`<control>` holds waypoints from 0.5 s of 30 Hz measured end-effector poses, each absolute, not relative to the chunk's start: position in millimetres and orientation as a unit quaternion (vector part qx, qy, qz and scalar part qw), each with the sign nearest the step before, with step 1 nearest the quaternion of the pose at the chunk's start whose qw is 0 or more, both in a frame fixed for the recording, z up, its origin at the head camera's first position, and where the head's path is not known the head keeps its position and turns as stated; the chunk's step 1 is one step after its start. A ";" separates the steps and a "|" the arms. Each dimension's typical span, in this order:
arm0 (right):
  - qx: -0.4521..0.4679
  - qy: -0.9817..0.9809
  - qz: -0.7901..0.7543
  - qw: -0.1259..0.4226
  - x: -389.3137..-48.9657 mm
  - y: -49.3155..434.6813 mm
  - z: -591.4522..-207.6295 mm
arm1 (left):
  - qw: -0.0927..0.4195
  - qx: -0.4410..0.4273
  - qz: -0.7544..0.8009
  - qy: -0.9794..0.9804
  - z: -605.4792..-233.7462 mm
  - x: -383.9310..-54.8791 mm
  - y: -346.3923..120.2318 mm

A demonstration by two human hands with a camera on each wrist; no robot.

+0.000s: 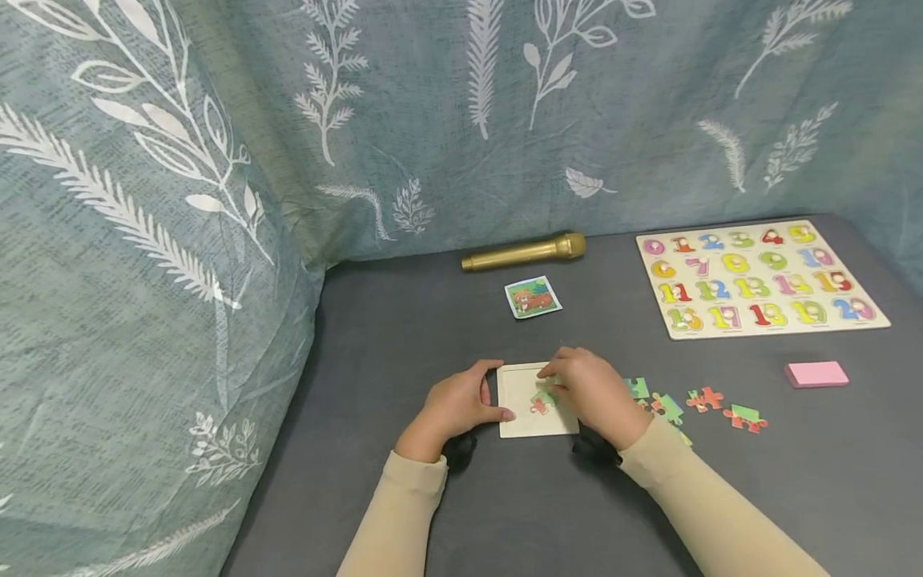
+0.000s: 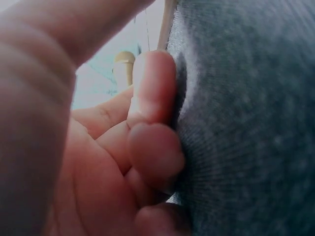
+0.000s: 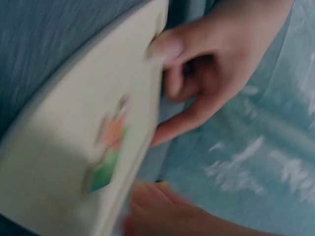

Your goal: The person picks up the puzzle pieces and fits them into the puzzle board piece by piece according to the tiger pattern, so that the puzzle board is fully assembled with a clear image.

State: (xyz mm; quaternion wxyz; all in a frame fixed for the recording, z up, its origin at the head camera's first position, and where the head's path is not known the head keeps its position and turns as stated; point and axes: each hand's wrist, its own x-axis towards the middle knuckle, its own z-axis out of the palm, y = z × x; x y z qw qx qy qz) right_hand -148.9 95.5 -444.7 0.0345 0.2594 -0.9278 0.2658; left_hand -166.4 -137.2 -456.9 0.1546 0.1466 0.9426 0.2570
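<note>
A pale square puzzle tray (image 1: 519,421) lies on the dark table between the hands. My left hand (image 1: 456,410) grips its left side, thumb (image 3: 170,49) on the face and index finger along the edge; in the left wrist view its other fingers (image 2: 155,86) curl close to the dark cloth. Inside the tray sits an orange-and-green jigsaw piece (image 3: 112,135). Over the tray's right part bends my right hand (image 1: 594,397), its index finger and thumb apart, the thumb close by the piece's green part. Blur softens the right fingers (image 3: 152,199) in the right wrist view.
Loose jigsaw pieces (image 1: 668,408) lie right of the tray, some partly behind the right arm. Beyond the tray are a picture card (image 1: 533,297) and a gold microphone (image 1: 526,253). A number board (image 1: 760,280) and a pink block (image 1: 817,374) are at right; a leaf-patterned curtain (image 1: 433,120) hangs behind.
</note>
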 end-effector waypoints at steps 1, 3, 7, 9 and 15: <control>0.259 -0.935 0.237 0.049 -143.0 93.5 -443.4 | 0.154 0.148 0.258 0.942 -457.0 -166.3 -137.2; 0.270 -0.942 0.186 0.071 -131.5 90.1 -442.3 | 0.153 0.149 0.259 0.942 -457.3 -166.0 -137.6; 0.310 -0.937 0.126 0.102 -118.6 83.2 -445.6 | 0.149 0.150 0.259 0.943 -456.1 -165.7 -137.9; 0.321 -0.935 0.105 0.111 -118.2 79.7 -448.8 | 0.148 0.150 0.257 0.943 -454.8 -165.4 -137.7; 0.331 -0.937 0.068 0.092 -129.7 68.6 -456.4 | 0.152 0.150 0.254 0.943 -452.8 -164.5 -137.9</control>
